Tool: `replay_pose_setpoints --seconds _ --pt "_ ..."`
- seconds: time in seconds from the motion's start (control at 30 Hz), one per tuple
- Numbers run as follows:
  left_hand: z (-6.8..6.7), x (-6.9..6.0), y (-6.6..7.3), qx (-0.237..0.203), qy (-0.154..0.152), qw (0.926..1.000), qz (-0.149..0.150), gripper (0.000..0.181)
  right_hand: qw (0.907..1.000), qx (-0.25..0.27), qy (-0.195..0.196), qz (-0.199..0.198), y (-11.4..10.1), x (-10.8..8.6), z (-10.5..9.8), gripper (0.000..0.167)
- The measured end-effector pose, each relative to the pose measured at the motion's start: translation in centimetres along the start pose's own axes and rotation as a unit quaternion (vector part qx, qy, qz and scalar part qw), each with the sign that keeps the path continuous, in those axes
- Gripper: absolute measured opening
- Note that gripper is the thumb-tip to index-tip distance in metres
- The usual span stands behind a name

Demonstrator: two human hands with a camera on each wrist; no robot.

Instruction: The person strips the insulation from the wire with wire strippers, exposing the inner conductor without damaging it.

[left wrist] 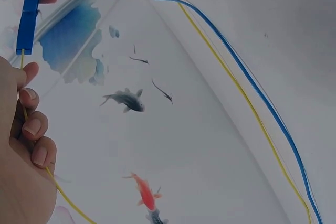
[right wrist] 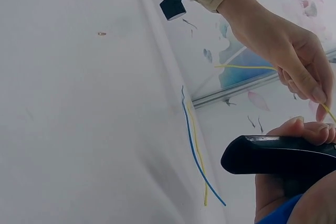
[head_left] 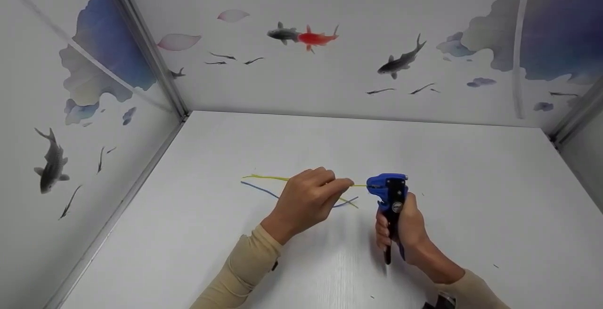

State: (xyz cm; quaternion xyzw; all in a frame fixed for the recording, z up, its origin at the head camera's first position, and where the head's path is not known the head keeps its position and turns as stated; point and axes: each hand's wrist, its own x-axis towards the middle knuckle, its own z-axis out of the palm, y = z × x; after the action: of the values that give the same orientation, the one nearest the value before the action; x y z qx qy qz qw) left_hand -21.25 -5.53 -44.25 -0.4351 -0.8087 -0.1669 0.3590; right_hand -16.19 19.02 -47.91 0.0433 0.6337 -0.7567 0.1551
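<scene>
Left hand (head_left: pixel 306 200): pinched the yellow wire (head_left: pixel 359 185) just beside the tool's nose, its other fingers curled over the length behind; I took that close hold as a way to stop a thin, bendy strand from bowing.
Yellow wire: ran from that pinch into the nose of the blue-and-black hand tool (head_left: pixel 393 198), its tail trailing loose from the other side of the hand. How deep the end sat, I could not tell.
Right hand (head_left: pixel 411 229): was wrapped round the tool's handles, fingers on one side and palm on the other, a hold that seemed meant for squeezing. How hard it pressed, I could not tell.
Tool: stood upright in the fist above the table (head_left: pixel 301 144), nose turned towards the left hand, probably so that the wire could go in straight.
Spare strands: a second yellow wire (left wrist: pixel 229 72) and a blue wire (left wrist: pixel 278 116) lay on the table beneath and beyond the left hand, crossing near one end, presumably set aside within easy reach.
Scrap: a small copper-coloured bit (right wrist: pixel 102 33) lay on the table, well apart from the strands; perhaps an offcut.
</scene>
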Motion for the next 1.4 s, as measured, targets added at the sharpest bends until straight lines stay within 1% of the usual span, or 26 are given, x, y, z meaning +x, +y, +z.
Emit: replay_pose_setpoints --seconds 0.17,0.5,0.73,1.07,1.4 --pt "0.07 -0.03 0.04 0.002 0.001 1.0 0.0 0.014 1.0 -0.005 0.008 -0.003 0.02 0.03 0.05 0.061" --pt "0.32 -0.16 0.18 -0.002 -0.009 0.9999 -0.005 0.016 0.9997 -0.004 0.025 -0.004 0.1 0.22 -0.4 0.066" --pt "0.21 -0.2 0.13 0.002 -0.015 0.9998 -0.014 0.016 0.9999 0.0 0.017 -0.004 0.16 0.33 -0.46 0.068" --pt "0.21 -0.21 0.02 0.003 -0.011 0.9999 -0.009 0.016 0.9999 0.01 0.0 -0.001 0.22 0.41 -0.51 0.065" --pt "0.32 -0.24 -0.13 0.004 -0.016 0.9998 -0.009 0.015 0.9999 0.012 -0.01 0.003 0.26 0.52 -0.63 0.064"
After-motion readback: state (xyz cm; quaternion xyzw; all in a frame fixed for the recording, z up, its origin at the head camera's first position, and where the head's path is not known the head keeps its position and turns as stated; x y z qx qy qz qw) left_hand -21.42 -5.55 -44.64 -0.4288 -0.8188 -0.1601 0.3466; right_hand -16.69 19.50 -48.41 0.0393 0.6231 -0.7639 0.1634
